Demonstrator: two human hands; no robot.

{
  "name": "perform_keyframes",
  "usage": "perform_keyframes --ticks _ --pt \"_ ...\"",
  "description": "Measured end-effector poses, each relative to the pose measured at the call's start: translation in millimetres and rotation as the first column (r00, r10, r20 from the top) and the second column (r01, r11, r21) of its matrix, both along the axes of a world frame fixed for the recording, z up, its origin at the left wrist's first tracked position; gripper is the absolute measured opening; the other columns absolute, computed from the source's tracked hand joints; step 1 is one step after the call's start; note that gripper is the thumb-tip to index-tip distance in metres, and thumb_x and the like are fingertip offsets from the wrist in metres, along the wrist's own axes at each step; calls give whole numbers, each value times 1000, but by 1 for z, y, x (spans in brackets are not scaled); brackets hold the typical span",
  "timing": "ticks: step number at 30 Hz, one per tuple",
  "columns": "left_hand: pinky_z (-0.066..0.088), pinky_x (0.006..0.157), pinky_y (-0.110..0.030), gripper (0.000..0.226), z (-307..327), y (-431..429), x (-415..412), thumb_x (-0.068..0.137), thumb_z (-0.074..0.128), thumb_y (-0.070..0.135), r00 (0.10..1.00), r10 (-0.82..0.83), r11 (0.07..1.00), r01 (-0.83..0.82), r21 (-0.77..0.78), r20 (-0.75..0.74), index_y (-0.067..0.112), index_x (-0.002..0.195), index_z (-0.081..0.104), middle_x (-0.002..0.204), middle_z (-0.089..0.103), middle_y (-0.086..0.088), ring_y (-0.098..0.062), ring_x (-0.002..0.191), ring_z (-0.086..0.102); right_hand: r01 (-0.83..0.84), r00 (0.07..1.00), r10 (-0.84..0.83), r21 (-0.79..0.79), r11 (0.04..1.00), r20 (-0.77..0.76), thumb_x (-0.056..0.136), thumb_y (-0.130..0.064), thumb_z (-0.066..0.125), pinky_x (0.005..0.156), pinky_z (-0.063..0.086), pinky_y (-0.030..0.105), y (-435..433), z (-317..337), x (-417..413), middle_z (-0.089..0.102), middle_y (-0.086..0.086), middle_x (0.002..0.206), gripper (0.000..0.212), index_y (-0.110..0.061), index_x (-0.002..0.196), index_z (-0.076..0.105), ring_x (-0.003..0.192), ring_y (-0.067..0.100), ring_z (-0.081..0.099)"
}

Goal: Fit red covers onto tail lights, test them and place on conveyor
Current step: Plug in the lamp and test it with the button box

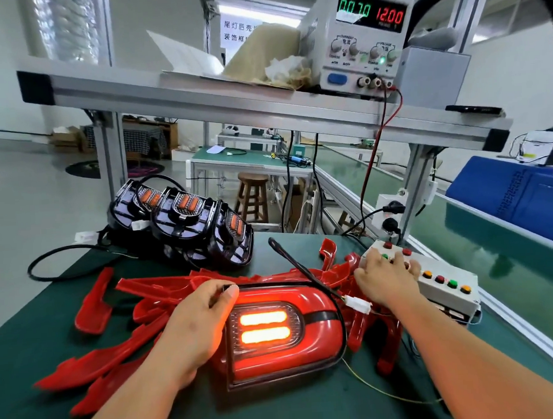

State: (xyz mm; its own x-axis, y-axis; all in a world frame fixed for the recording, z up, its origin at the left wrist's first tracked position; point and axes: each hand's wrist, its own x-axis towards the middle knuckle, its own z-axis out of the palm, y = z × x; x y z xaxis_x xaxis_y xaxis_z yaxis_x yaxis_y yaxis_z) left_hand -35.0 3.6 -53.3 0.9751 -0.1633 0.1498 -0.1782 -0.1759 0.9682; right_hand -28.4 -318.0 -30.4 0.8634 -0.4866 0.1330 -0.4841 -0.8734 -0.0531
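- My left hand (204,322) grips the left edge of the lit tail light (285,333), which sits on the table (29,411) among red covers (91,302).
- My right hand (387,274) presses flat fingers on the button box (446,293).
- I think the light is hard, shiny, slippery and not heavy. I would hold both side edges and mind the wire (304,272).

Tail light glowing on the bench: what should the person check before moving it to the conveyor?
1. Tail light lit, both bars glowing: ok.
2. Red cover fully seated: cannot tell, the left hand hides one edge.
3. Power supply shows 12.00: ok.
4. White connector unplugged: not ok, plugged in.
5. Right hand off the button box: not ok, fingers on it.
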Motion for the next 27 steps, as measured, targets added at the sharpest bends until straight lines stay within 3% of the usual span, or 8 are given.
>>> perform_keyframes --ticks 6,9,14,19,22,27 --pt "49 71 -24 14 -2 1 3 98 54 36 1000 5 1000 -5 13 10 36 96 68 90 74 14 -5 83 69 -33 999 32 -35 999 -27 88 -38 30 111 8 56 -2 -1 -2 52 8 132 40 -20 121 44 135 33 31" --pt "49 77 -27 14 -4 1 5 98 55 34 1000 2 1000 -2 21 30 35 95 69 91 73 17 -2 85 68 -69 996 65 -59 996 -65 88 -37 32 115 -2 56 -5 2 -1 51 6 134 40 -21 122 45 137 36 31" --pt "46 74 -23 14 -5 1 6 98 55 35 999 -7 999 5 33 48 36 95 68 93 71 24 6 84 65 -105 992 101 -55 993 -79 86 -38 33 115 -3 55 -8 4 -1 52 6 132 41 -23 122 46 136 37 35" --pt "48 76 -24 14 -5 1 6 97 55 37 1000 -22 1000 22 -2 2 37 95 68 93 72 20 0 86 67 -109 991 103 -77 991 -83 85 -39 33 114 -5 57 -7 3 2 43 4 145 48 -20 128 45 140 40 27" --pt "51 78 -27 15 -4 0 6 97 54 41 998 -44 999 43 -34 -52 36 98 68 94 73 17 -5 90 68 -129 992 128 -49 990 -20 85 -38 34 115 -4 57 -7 0 5 39 4 148 43 -20 122 47 147 30 13" --pt "52 78 -28 15 -3 1 5 97 54 40 996 -61 997 58 -50 -62 37 95 69 93 73 16 -5 87 69 -87 996 86 -30 996 -21 86 -40 33 111 11 59 -6 -3 6 50 6 136 36 -21 114 43 132 31 37"
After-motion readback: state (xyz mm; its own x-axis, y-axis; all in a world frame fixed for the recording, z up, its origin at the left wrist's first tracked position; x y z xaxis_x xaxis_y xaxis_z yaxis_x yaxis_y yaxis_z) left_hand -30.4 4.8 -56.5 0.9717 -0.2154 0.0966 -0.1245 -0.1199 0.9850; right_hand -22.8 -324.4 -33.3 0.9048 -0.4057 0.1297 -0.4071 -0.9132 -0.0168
